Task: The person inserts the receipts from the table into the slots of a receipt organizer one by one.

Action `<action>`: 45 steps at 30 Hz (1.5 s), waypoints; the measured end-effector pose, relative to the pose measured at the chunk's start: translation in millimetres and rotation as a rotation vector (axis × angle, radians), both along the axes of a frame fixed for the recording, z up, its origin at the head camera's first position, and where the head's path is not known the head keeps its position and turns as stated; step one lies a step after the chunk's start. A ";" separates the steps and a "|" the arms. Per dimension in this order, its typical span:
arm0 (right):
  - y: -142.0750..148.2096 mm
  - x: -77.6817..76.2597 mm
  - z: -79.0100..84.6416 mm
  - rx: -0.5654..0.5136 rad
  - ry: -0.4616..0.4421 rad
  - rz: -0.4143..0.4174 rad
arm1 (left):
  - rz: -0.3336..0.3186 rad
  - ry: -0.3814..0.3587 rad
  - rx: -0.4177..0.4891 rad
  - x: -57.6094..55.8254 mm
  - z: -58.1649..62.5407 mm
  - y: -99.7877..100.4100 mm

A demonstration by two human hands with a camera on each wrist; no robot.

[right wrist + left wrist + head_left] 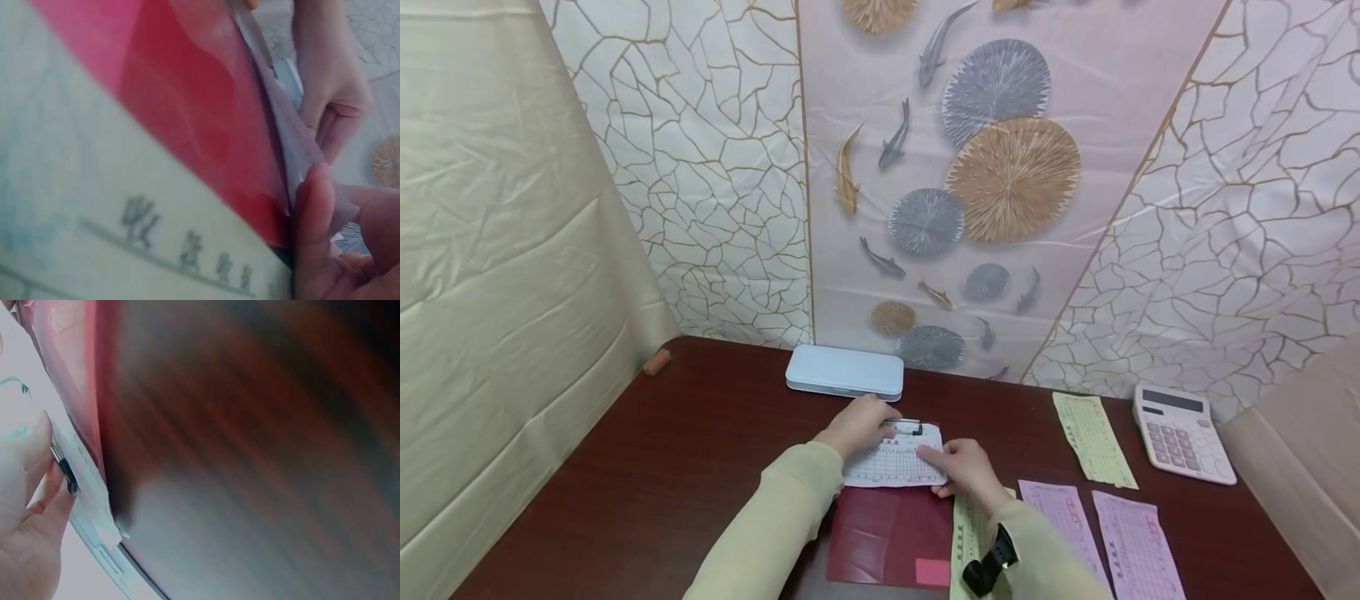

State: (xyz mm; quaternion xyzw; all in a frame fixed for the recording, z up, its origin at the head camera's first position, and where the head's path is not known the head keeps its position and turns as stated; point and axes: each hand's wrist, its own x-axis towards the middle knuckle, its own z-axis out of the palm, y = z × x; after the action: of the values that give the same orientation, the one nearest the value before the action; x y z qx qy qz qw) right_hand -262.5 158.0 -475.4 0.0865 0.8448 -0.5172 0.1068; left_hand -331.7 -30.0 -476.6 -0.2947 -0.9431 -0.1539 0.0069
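The white form [891, 468] was positioned over the upper part of the maroon folder [880, 533], near the middle of the desk [647, 500]. The left hand [859, 425] was at the form's upper edge, thumb and fingers pinching the clip [917, 430] fitted there. The right hand [968, 471] pinched the form's right edge between thumb and fingers; in the right wrist view, this edge stood raised off the folder. The number of sheets under the clip could not be determined.

A pink label [932, 572] was located at the folder's lower right corner. A yellow slip [964, 537] lay along the folder's right side, partly covered by the right forearm. Further right lay two purple slips [1138, 542], side by side. Beyond them were a second yellow slip [1093, 440] and, just beside it, a calculator [1183, 433]. A light blue case [846, 371] lay beyond the left hand, near the rear edge. A small brown block [657, 362] occupied the far left corner.
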 end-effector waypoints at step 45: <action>0.7 -13.5 -2.9 0.154 0.008 0.052 | 0.038 0.023 -0.049 6.3 0.3 5.9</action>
State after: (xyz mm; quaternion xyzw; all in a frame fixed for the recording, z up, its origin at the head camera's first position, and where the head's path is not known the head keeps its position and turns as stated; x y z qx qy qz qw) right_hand -275.9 158.7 -478.3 0.0704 0.8844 -0.4481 0.1101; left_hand -325.4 -24.1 -476.3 -0.2786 -0.9519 -0.1270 0.0135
